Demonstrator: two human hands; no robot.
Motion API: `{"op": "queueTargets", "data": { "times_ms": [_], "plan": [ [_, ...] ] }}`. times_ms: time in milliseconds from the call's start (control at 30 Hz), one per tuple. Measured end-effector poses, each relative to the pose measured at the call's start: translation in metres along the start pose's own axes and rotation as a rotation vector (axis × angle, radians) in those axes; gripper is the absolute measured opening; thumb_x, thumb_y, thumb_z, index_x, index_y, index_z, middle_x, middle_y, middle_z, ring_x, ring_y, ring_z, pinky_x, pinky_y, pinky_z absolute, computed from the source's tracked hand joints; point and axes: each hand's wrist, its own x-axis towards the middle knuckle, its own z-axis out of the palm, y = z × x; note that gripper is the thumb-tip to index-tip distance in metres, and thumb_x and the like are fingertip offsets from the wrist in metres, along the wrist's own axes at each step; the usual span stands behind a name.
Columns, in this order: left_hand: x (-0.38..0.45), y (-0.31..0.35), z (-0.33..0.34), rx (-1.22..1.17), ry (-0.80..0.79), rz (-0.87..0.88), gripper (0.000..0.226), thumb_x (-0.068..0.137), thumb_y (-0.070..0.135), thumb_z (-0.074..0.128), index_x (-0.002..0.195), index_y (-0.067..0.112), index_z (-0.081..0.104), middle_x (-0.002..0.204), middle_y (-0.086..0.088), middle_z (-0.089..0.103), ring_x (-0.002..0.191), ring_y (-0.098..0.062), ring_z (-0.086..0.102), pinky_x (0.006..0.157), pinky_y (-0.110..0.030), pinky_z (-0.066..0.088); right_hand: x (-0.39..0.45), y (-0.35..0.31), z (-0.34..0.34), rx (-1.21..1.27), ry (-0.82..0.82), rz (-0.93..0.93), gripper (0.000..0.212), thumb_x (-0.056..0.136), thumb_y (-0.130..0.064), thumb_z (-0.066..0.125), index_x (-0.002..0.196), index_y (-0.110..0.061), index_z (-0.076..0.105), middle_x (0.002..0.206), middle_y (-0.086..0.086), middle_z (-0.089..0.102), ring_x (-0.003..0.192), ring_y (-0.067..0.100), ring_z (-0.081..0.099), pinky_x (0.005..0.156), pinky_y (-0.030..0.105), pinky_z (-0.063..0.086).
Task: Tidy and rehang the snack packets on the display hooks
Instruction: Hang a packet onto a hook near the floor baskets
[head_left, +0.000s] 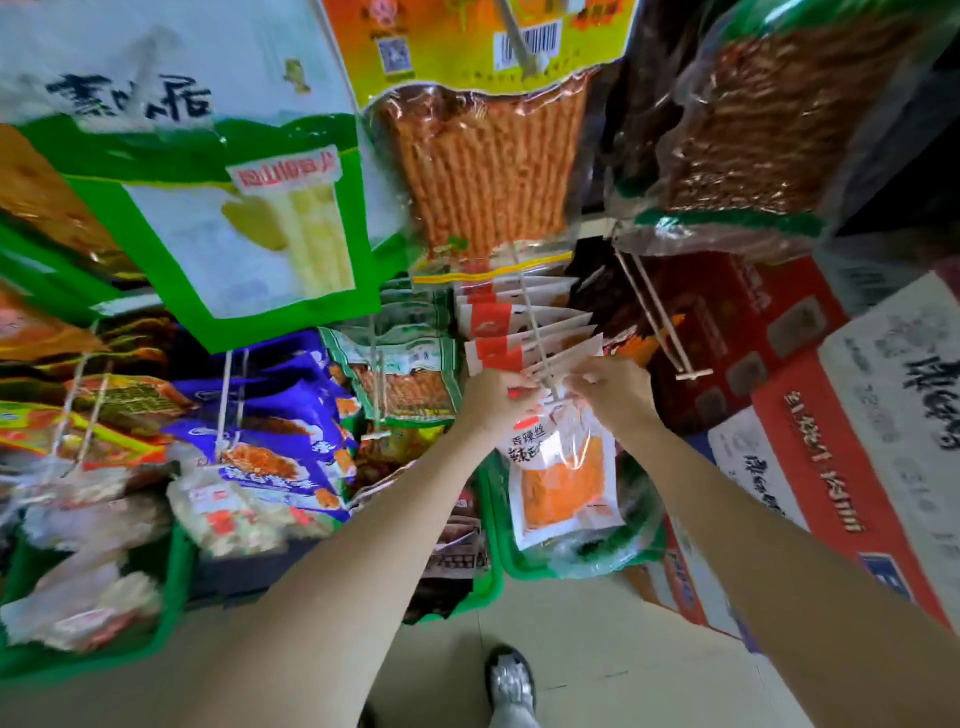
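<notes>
At the front tip of the display hook (540, 358), the left hand (493, 400) pinches the top edge of a snack packet (563, 467), seemingly to line its hanging hole up with the thin metal prong. Opposite, the right hand (613, 395) pinches the same edge, steadying it. This glossy, flat plastic pouch, white with an orange window, hangs limp before the row of matching packets (524, 332).
</notes>
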Motion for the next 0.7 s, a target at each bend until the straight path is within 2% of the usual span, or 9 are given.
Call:
{"op": "queueTargets", "data": {
  "times_ms": [67, 167, 300, 367, 433, 500, 567, 633, 700],
  "plan": [
    [-0.002, 0.0, 0.002, -0.015, -0.009, -0.002, 0.025, 0.088, 0.011, 0.059, 0.107, -0.004, 0.063, 0.108, -0.017, 0.067, 0.089, -0.024, 0.068, 0.079, -0.028, 0.055, 0.001, 0.004, -0.002, 0.005, 0.004, -0.03, 0.014, 0.085, -0.014, 0.061, 0.088, -0.006, 0.072, 0.094, 0.011, 0.072, 0.088, 0.022, 0.065, 0.082, 0.025, 0.046],
    [0.001, 0.002, 0.002, 0.006, -0.015, 0.024, 0.024, 0.088, 0.013, 0.058, 0.106, -0.004, 0.064, 0.102, -0.017, 0.068, 0.083, -0.02, 0.068, 0.066, -0.015, 0.052, 0.004, 0.002, -0.003, -0.06, -0.004, -0.055, 0.014, 0.085, -0.015, 0.061, 0.089, -0.007, 0.072, 0.093, 0.009, 0.071, 0.09, 0.022, 0.065, 0.077, 0.022, 0.043],
    [0.004, -0.005, -0.006, 0.041, 0.028, 0.078, 0.022, 0.089, 0.013, 0.057, 0.099, -0.004, 0.067, 0.097, -0.018, 0.07, 0.084, -0.025, 0.069, 0.081, -0.038, 0.055, 0.009, -0.004, -0.003, 0.013, -0.03, 0.025, 0.014, 0.085, -0.015, 0.063, 0.095, -0.008, 0.07, 0.093, 0.006, 0.07, 0.085, 0.017, 0.067, 0.071, 0.02, 0.049],
    [0.007, -0.009, -0.012, 0.027, 0.038, 0.057, 0.02, 0.089, 0.012, 0.057, 0.097, -0.003, 0.067, 0.098, -0.018, 0.069, 0.086, -0.025, 0.069, 0.084, -0.042, 0.054, 0.01, -0.005, -0.001, 0.055, -0.047, 0.085, 0.014, 0.085, -0.015, 0.064, 0.096, -0.009, 0.069, 0.096, 0.008, 0.07, 0.084, 0.018, 0.069, 0.072, 0.024, 0.053],
    [0.011, -0.009, -0.016, 0.106, 0.022, 0.06, 0.021, 0.089, 0.01, 0.056, 0.105, 0.001, 0.065, 0.108, -0.013, 0.067, 0.097, -0.022, 0.065, 0.091, -0.035, 0.05, 0.015, -0.005, 0.003, 0.069, -0.004, 0.115, 0.01, 0.085, -0.013, 0.063, 0.091, -0.009, 0.07, 0.103, 0.008, 0.068, 0.094, 0.021, 0.066, 0.08, 0.03, 0.053],
    [0.018, -0.008, -0.016, 0.181, 0.014, 0.066, 0.029, 0.088, 0.006, 0.055, 0.118, 0.005, 0.057, 0.117, -0.006, 0.061, 0.107, -0.018, 0.058, 0.088, -0.021, 0.047, 0.02, -0.009, 0.008, 0.058, 0.027, 0.126, 0.01, 0.085, -0.012, 0.06, 0.082, -0.011, 0.07, 0.102, 0.01, 0.069, 0.102, 0.025, 0.063, 0.086, 0.033, 0.05],
    [0.027, -0.006, -0.013, 0.194, 0.002, 0.055, 0.041, 0.086, -0.003, 0.051, 0.125, 0.009, 0.049, 0.12, -0.001, 0.053, 0.111, -0.015, 0.054, 0.08, -0.016, 0.047, 0.024, -0.016, 0.013, 0.021, 0.01, 0.131, 0.018, 0.087, -0.012, 0.054, 0.095, -0.01, 0.07, 0.107, 0.011, 0.069, 0.107, 0.027, 0.06, 0.09, 0.032, 0.047],
    [0.032, -0.003, -0.011, 0.214, 0.006, 0.042, 0.054, 0.083, -0.008, 0.05, 0.133, 0.011, 0.039, 0.132, -0.008, 0.043, 0.117, -0.023, 0.05, 0.085, -0.023, 0.047, 0.026, -0.024, 0.014, -0.014, -0.01, 0.135, 0.026, 0.091, -0.012, 0.049, 0.111, -0.011, 0.065, 0.115, 0.01, 0.066, 0.112, 0.026, 0.057, 0.09, 0.029, 0.045],
    [0.025, 0.0, -0.01, 0.297, 0.015, 0.069, 0.06, 0.084, -0.008, 0.049, 0.138, 0.012, 0.031, 0.141, -0.012, 0.03, 0.122, -0.026, 0.045, 0.09, -0.026, 0.044, 0.026, -0.024, 0.014, 0.024, -0.029, 0.159, 0.029, 0.09, -0.009, 0.048, 0.115, -0.011, 0.062, 0.115, 0.007, 0.063, 0.11, 0.025, 0.056, 0.087, 0.031, 0.046]
  ]
}}
